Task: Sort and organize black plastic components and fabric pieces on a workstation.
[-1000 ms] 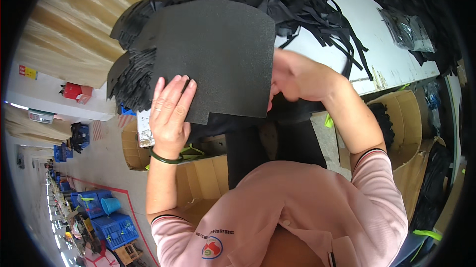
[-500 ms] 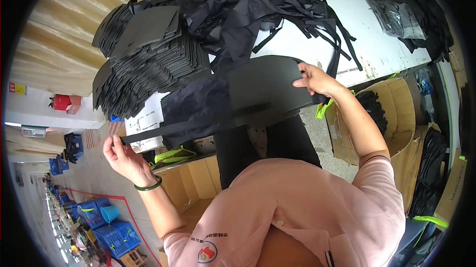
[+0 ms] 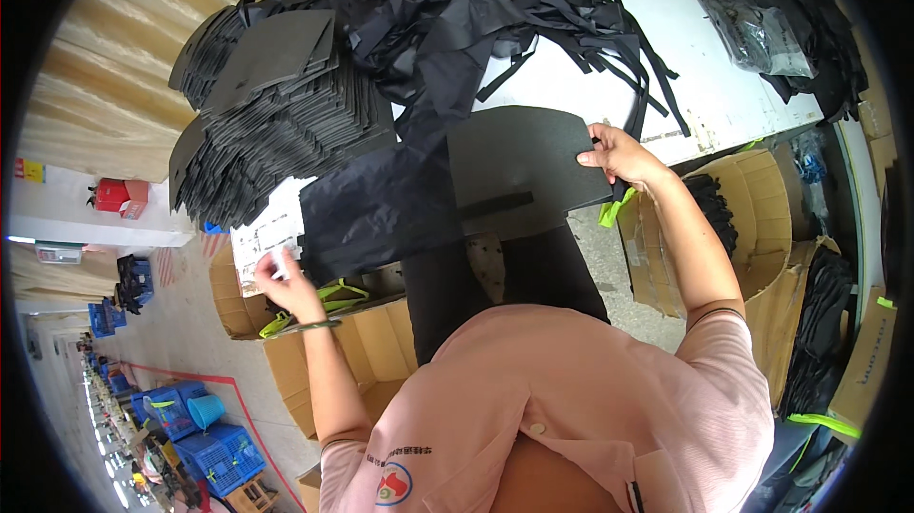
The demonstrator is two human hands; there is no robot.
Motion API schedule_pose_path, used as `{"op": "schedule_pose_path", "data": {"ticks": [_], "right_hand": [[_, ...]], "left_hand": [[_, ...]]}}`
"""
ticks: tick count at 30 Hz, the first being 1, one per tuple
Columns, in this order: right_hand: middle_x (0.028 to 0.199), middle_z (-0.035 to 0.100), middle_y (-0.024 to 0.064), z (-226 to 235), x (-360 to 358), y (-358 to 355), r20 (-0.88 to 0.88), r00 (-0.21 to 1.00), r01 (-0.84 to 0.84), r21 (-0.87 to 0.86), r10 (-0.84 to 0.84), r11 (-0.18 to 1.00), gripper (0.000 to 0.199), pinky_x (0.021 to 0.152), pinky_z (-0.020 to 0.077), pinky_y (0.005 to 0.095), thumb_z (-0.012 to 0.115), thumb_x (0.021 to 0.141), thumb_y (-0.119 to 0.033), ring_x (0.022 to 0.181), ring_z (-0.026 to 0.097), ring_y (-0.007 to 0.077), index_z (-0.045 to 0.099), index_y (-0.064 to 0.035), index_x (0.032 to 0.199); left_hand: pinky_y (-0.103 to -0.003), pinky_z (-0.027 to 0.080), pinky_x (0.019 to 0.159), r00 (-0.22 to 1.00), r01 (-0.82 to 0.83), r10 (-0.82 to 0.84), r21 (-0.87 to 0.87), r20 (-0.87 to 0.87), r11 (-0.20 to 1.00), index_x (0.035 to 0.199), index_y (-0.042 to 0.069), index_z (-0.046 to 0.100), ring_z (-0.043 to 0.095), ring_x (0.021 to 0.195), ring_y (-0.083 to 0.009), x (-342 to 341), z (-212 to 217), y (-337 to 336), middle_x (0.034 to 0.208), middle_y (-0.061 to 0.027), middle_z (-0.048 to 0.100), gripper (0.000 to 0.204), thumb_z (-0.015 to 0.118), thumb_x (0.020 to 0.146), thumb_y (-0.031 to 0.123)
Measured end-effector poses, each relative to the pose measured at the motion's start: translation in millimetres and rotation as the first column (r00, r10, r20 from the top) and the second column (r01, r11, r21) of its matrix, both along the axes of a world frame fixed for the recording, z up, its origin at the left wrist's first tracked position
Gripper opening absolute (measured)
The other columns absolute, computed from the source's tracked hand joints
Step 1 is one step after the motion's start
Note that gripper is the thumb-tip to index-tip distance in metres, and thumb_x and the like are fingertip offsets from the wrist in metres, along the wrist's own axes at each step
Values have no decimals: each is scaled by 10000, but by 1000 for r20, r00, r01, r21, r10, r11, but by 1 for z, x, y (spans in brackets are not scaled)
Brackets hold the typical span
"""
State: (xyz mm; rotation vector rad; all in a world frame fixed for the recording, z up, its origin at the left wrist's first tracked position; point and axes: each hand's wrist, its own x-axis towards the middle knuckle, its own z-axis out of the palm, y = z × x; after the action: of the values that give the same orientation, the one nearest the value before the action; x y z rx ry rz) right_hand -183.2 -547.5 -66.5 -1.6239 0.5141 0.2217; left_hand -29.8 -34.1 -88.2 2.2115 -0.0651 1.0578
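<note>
My right hand [image 3: 617, 155] grips the right edge of a black foam panel [image 3: 519, 159] lying flat over a black fabric piece [image 3: 381, 208] at the near edge of the white table [image 3: 705, 85]. My left hand [image 3: 286, 283] hovers below the table's left corner, near a white paper sheet [image 3: 269, 232], fingers loosely curled, holding nothing that I can make out. A tall stack of black foam panels [image 3: 276, 104] stands at the table's left.
A heap of black straps and fabric [image 3: 476, 9] covers the table's far side, with a clear plastic bag [image 3: 757, 32] at the right. Open cardboard boxes [image 3: 752, 227] sit under the table on both sides. Blue crates [image 3: 205, 437] stand on the floor at left.
The foam panel has been laid down flat on the black fabric by my right hand. My left hand has risen from low at the left toward the paper at the table corner.
</note>
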Motion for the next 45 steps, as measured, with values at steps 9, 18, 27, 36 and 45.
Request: {"op": "schedule_pose_path", "data": {"ticks": [9, 18, 27, 36, 45], "right_hand": [[805, 627, -9, 19, 4, -1, 86, 996, 15, 252, -37, 968, 273, 430, 377, 163, 698, 855, -100, 523, 508, 30, 568, -12, 1078], [746, 577, -45, 15, 0, 6, 111, 994, -1, -52, 7, 999, 355, 448, 372, 165, 698, 850, -108, 528, 470, 27, 535, -25, 1154], [836, 613, 18, 11, -8, 23, 273, 961, 53, -54, -37, 997, 350, 685, 450, 207, 614, 867, 42, 743, 541, 61, 483, -17, 1186], [803, 588, 12, 6, -12, 8, 212, 977, 68, -169, -31, 983, 349, 695, 450, 227, 684, 843, -31, 730, 517, 71, 519, -10, 1150], [865, 634, 149, 34, 38, -10, 247, 967, 145, -734, 61, 664, 332, 726, 494, 349, 722, 818, -271, 775, 628, 253, 625, -50, 1047]], "left_hand": [[-428, 290, 1126, -274, -494, -926, -864, 261, -97, 1348, -16, 407, 372, 1346, -277, -133, 28, -210, 1387, -182, 440, 642, 394, 979, 509], [-383, 471, 989, 168, -528, -966, -809, 198, -257, 1157, 68, 569, 579, 1111, -216, -119, 11, -253, 1173, -71, 614, 225, 581, 934, 101], [-359, 509, 945, 255, -546, -950, -785, 177, -293, 1134, 82, 591, 594, 1079, -210, -128, 4, -254, 1162, -51, 613, 249, 585, 902, -10], [-395, 460, 1003, 11, -762, -984, -636, 180, -125, 1198, 54, 566, 589, 1107, -241, -117, 10, -238, 1188, -94, 609, 263, 571, 937, 79], [-585, 194, 1102, 236, 956, -779, 284, -582, 77, 1422, 140, 395, 247, 1395, -365, -94, 51, -231, 1478, -212, 306, 778, 709, 770, 426]]}}
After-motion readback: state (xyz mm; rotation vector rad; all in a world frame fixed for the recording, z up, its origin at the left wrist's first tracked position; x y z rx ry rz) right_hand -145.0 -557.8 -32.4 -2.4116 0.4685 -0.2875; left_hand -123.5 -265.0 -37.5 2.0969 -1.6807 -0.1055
